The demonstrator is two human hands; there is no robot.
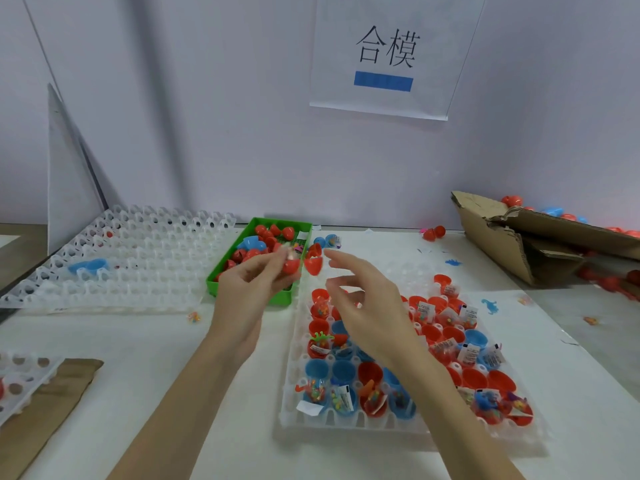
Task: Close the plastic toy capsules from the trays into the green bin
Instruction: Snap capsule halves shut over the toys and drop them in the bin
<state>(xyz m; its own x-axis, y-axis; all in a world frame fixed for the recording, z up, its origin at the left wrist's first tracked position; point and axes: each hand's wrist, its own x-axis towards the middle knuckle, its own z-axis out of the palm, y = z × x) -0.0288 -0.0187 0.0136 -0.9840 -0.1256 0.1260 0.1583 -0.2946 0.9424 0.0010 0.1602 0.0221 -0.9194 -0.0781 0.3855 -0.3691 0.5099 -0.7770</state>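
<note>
Left hand point(252, 282) fingers pinching; right hand point(363, 299) loosely spread.

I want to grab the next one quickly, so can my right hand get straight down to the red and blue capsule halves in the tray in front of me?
Probably yes. The right hand hangs open and empty directly above the filled tray, and nothing lies between it and the open capsule halves. The left hand holds a red capsule off to the side.
</note>
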